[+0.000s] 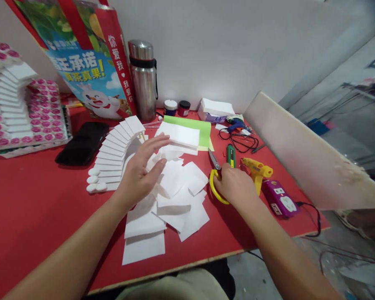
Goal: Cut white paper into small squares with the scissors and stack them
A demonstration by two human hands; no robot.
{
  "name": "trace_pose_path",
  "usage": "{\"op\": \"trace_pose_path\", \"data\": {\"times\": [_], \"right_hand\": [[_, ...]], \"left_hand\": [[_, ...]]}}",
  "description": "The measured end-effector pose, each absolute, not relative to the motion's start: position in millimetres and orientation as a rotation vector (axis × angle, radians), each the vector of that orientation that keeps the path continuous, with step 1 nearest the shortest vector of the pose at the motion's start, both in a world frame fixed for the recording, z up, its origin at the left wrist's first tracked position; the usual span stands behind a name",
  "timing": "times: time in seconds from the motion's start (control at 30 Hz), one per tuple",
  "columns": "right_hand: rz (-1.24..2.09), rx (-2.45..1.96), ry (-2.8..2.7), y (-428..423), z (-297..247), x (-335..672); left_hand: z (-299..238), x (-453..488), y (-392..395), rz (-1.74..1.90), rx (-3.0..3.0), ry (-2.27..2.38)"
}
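Note:
My right hand is closed at the yellow-handled scissors, whose blades point away over the red table. Just beyond those fingers lies a green utility knife. Above a loose pile of white paper pieces hovers my left hand, fingers apart and holding nothing. To its left a curved, stepped row of white strips lies with small white discs at its near end. A white stack of sheets rests on green paper behind the pile.
A yellow glue gun and a purple power socket sit at the right. Behind stand a steel flask, a printed bag and two small jars. A black phone and a pink-rosette piece lie left.

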State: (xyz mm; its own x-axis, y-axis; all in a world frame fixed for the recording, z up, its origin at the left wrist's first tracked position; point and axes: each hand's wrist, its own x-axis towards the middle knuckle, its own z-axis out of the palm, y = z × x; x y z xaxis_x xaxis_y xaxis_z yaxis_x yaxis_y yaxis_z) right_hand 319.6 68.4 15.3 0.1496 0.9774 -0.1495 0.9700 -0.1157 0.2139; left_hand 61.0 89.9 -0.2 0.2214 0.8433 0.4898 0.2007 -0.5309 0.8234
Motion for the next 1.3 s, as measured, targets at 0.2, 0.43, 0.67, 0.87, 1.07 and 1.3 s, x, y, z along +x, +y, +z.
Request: {"op": "trace_pose_path", "data": {"times": [0.2, 0.43, 0.67, 0.87, 1.07, 1.3], "right_hand": [[-0.062, 2.013, 1.949, 75.2, 29.9, 318.8], [0.134, 2.031, 2.385, 124.5, 55.3, 289.8], [-0.294, 2.239, 2.443, 216.0, 6.5, 279.6], [-0.457, 2.256, 2.446, 223.4, -1.7, 293.0], [-0.406, 2.282, 2.560, 210.2, -1.8, 288.1], [-0.832, 2.496, 3.258, 163.0, 48.7, 287.1]], "left_hand": [[-9.9, 56.1, 97.4, 0.823, 2.479, 1.234], [-18.8, 64.3, 92.0, 0.632, 2.591, 0.939], [-18.1, 61.4, 94.8, 0.736, 2.626, 0.854], [-14.5, 61.7, 93.2, 0.841, 2.649, 0.898], [-15.9, 61.8, 95.3, 0.944, 2.578, 0.888], [-3.3, 61.9, 89.2, 1.216, 2.115, 0.973]]}}
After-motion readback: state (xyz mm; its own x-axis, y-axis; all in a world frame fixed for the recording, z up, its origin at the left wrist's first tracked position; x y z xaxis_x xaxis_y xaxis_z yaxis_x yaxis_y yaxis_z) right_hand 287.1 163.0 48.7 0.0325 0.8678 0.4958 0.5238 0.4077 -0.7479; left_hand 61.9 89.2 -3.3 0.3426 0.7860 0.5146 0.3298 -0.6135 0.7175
